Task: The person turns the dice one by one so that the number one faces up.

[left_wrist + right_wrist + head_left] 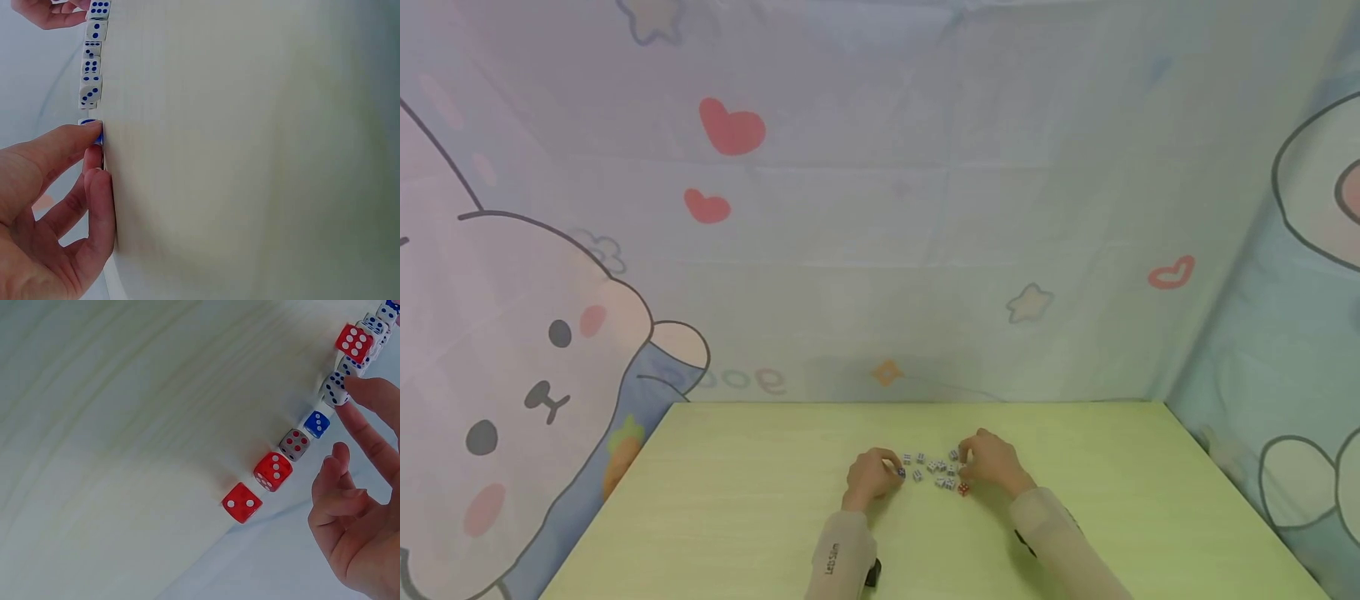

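Observation:
In the head view my left hand [871, 477] is at the left end of a loose group of small dice. Its thumb and a finger pinch a blue die [100, 134], mostly covered by the fingers in the left wrist view. My right hand [995, 461] is at the group's right side. Between its thumb and index finger it pinches a white die [335, 389] with blue pips, while the other fingers curl loosely. White dice [932, 467] lie between the hands. A red die [963, 489] sits nearest the body, below the right hand.
Past the right fingertips in the right wrist view are a small blue die [317, 424], a grey die [294, 444] with red pips and two red dice [242, 502]. Everything lies on a pale yellow-green table [737, 500]. A printed cloth [880, 208] hangs behind it.

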Demonstrator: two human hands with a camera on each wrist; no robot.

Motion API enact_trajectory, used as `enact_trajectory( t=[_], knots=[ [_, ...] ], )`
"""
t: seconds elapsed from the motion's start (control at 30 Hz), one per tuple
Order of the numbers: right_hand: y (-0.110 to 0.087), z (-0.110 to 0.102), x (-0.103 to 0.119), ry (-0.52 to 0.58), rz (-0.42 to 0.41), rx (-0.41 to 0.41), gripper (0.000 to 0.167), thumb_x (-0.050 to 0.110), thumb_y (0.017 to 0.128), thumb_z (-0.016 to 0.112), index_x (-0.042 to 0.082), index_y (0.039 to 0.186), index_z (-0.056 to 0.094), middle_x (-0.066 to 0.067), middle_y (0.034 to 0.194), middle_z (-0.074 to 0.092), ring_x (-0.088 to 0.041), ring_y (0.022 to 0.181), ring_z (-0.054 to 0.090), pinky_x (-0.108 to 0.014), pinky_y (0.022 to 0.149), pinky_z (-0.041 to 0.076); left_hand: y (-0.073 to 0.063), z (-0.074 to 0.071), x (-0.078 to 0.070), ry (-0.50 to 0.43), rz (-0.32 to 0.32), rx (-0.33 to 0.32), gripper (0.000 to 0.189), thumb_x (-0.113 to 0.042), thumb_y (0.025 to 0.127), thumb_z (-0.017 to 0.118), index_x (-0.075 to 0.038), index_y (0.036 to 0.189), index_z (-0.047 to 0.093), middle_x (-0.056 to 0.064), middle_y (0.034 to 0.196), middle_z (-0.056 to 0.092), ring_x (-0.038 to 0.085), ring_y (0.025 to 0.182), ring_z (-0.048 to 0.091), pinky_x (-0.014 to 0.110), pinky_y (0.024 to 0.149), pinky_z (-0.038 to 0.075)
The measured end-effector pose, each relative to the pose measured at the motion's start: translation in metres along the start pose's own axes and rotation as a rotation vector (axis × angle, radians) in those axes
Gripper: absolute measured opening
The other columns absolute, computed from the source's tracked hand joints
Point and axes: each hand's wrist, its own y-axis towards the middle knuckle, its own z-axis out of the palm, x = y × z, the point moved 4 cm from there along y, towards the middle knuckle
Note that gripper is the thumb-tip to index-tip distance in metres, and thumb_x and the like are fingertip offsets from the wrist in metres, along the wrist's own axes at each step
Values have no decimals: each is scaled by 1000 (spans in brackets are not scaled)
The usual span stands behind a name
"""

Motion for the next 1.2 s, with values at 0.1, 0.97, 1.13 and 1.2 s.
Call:
enact_trajectory(
  t=[0.1, 0.97, 1.13, 1.2],
  knots=[
    [0, 0, -1, 1, 0, 2, 13, 20, 67, 74, 17, 73, 62, -5, 86, 54, -14, 67, 45, -32, 53, 38, 1, -1, -1, 4, 8, -4, 6, -10, 72, 69, -12, 77, 67, 4, 68, 67, 10, 43, 48, 23, 41, 36],
    [2, 13, -2, -15, -8, 17, 14, 21, 66, 74, 17, 77, 67, -3, 87, 56, -16, 75, 53, -34, 55, 44, -3, 1, 0, -4, 18, 20, 5, -10, 73, 69, -11, 77, 67, 5, 70, 66, 12, 48, 51, 24, 42, 37],
    [2, 10, -1, 12, -25, -2, 10, 15, 66, 71, 16, 74, 66, -5, 90, 61, -17, 77, 54, -34, 56, 45, -1, -1, -1, -14, 35, 6, 4, -9, 73, 68, -10, 77, 67, 5, 70, 67, 11, 50, 52, 24, 43, 38],
    [1, 9, -1, 7, -28, -9, 9, 15, 66, 71, 17, 73, 65, -4, 89, 62, -15, 74, 53, -32, 55, 44, -1, -1, -2, -8, 43, 3, 4, -9, 73, 68, -10, 77, 67, 6, 70, 67, 11, 50, 53, 24, 43, 38]
  ],
)
